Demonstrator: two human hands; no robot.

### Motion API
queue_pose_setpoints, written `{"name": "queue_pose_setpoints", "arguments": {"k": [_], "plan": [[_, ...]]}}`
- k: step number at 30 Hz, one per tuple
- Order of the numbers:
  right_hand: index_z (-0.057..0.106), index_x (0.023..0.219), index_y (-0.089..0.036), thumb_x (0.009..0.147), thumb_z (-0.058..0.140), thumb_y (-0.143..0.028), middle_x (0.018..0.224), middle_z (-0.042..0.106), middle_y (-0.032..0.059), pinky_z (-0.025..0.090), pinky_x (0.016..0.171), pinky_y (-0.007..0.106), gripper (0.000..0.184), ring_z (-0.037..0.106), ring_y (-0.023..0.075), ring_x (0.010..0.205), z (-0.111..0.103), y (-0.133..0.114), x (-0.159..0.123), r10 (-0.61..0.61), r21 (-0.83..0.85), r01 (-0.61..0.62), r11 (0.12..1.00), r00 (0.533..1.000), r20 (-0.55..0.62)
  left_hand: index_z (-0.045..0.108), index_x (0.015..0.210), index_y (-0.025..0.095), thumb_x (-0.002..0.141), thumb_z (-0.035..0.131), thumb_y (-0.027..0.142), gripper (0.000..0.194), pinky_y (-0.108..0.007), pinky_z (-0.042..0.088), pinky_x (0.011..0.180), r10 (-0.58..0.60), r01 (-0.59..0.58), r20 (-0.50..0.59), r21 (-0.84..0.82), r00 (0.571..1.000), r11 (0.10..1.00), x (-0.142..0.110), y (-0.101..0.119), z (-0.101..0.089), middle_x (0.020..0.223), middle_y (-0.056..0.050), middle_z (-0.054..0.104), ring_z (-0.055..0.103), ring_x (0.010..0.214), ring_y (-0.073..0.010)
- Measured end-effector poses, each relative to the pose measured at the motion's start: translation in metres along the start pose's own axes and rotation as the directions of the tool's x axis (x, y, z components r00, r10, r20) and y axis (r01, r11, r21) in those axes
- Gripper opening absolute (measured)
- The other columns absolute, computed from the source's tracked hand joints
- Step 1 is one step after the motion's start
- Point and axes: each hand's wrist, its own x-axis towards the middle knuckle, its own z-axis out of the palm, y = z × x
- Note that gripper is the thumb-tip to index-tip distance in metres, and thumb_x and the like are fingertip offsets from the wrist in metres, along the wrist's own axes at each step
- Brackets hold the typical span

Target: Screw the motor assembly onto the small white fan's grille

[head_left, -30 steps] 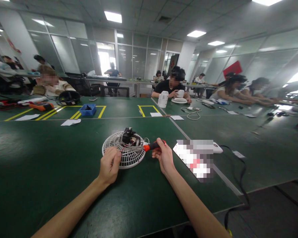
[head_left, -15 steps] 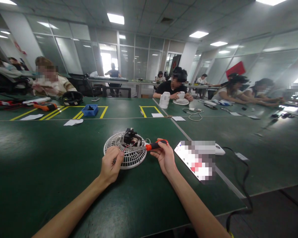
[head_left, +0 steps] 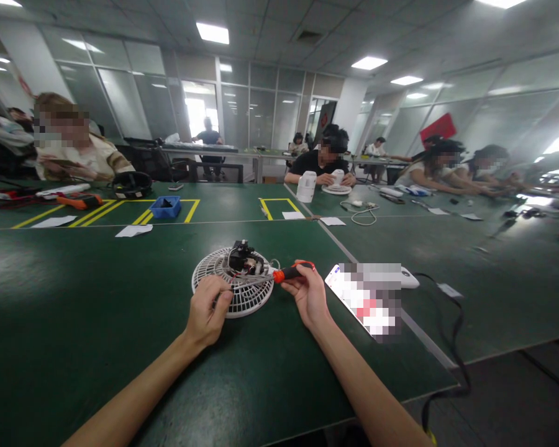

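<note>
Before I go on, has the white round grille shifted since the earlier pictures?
No. Judged against the grey strip on the table, the white round grille lies where it did, with no visible shift either way.

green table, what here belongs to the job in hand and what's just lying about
In use:
- screwdriver, in the right hand
- white grille with black part, by the left hand

Lying about:
- blue bin
- loose paper
- lit screen
- orange-black device

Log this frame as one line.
right hand: holds screwdriver | left hand: at fan grille | motor assembly: on grille
</note>
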Motion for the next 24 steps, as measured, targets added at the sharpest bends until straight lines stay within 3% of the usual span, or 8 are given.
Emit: {"name": "queue_pose_setpoints", "arguments": {"k": [7, 13, 18, 24], "plan": [[0.061, 0.089, -0.022, 0.064, 0.08, -0.034, 0.069, 0.07, -0.0016, 0.061, 0.055, 0.026, 0.033, 0.07, 0.016, 0.059, -0.0006, -0.0005, 0.0005, 0.006, 0.013, -0.005, 1.0, 1.0, -0.019, 0.061, 0.103, 0.02, 0.097, 0.054, 0.027, 0.012, -0.033, 0.052, 0.083, 0.056, -0.053, -0.085, 0.039, 0.995, 0.998, 0.0004, 0.0013, -0.0018, 0.096, -0.005, 0.065, 0.063, 0.091, -0.0196], [0.061, 0.088, -0.022, 0.065, 0.079, -0.033, 0.069, 0.071, -0.002, 0.061, 0.056, 0.026, 0.031, 0.069, 0.0155, 0.059, -0.0011, -0.0003, 0.002, 0.004, 0.032, -0.003, 0.999, 1.0, -0.031, 0.06, 0.101, 0.02, 0.092, 0.058, 0.021, 0.009, -0.033, 0.052, 0.083, 0.083, -0.075, -0.138, 0.063, 0.987, 0.995, 0.0014, 0.0022, -0.0019, 0.095, -0.003, 0.063, 0.063, 0.089, -0.0192], [0.061, 0.087, -0.022, 0.064, 0.079, -0.031, 0.067, 0.07, -0.0028, 0.061, 0.055, 0.026, 0.031, 0.069, 0.0156, 0.057, -0.0015, 0.0001, 0.0029, 0.012, 0.054, -0.01, 0.998, 0.999, -0.042, 0.059, 0.093, 0.02, 0.092, 0.058, 0.014, 0.006, -0.027, 0.051, 0.076, 0.076, -0.067, -0.129, 0.067, 0.989, 0.995, 0.0018, 0.0026, -0.0003, 0.088, 0.0, 0.063, 0.062, 0.08, -0.0151], [0.06, 0.088, -0.021, 0.065, 0.079, -0.03, 0.067, 0.07, -0.0022, 0.061, 0.054, 0.026, 0.031, 0.07, 0.0161, 0.056, -0.001, 0.0004, 0.0026, 0.022, 0.065, -0.019, 0.998, 0.999, -0.045, 0.059, 0.098, 0.02, 0.092, 0.059, 0.016, 0.007, -0.027, 0.052, 0.079, 0.081, -0.075, -0.111, 0.059, 0.991, 0.995, -0.0001, 0.0029, -0.001, 0.091, -0.001, 0.063, 0.062, 0.083, -0.0153]]}}
